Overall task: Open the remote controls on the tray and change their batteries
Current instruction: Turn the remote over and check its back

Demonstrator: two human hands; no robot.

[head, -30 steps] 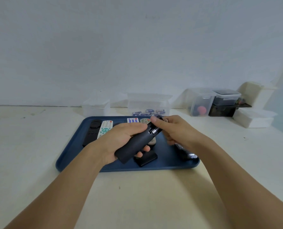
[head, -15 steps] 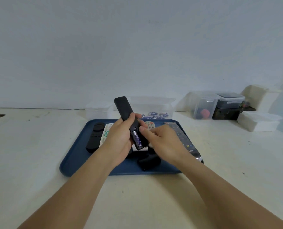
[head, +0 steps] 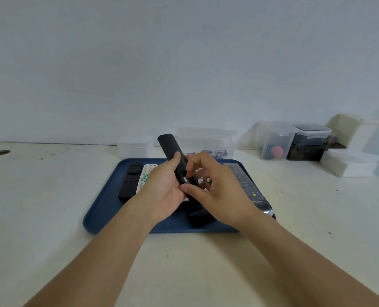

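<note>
The left hand (head: pixel 162 191) grips a slim black remote (head: pixel 173 151) around its lower half and holds it tilted above the blue tray (head: pixel 100 209), its top end pointing up and away. The back compartment of this remote stands open, and the metal end of a battery (head: pixel 186 179) shows inside it. The right hand (head: pixel 219 191) is at the open compartment with fingers curled: the thumb presses at the lower end of the compartment and the index finger arches over the remote body. Whether these fingers pinch the battery cannot be told.

The tray lies on the pale surface (head: pixel 51 218). On its left part lie a black remote with a round pad (head: pixel 130 181) and, just beside it, a white remote with green buttons (head: pixel 147 173). On its right part lies a long dark remote (head: pixel 248 185); the pale lettering near its lower end is too blurred to read. A separate black cover piece (head: pixel 200 216) lies on the tray below the hands.

Behind the tray stands a clear box (head: pixel 206 140) with loose batteries (head: pixel 217 152) at its base; their labels cannot be read. Further clear and white containers (head: pixel 294 140) stand at the right rear of the surface.
</note>
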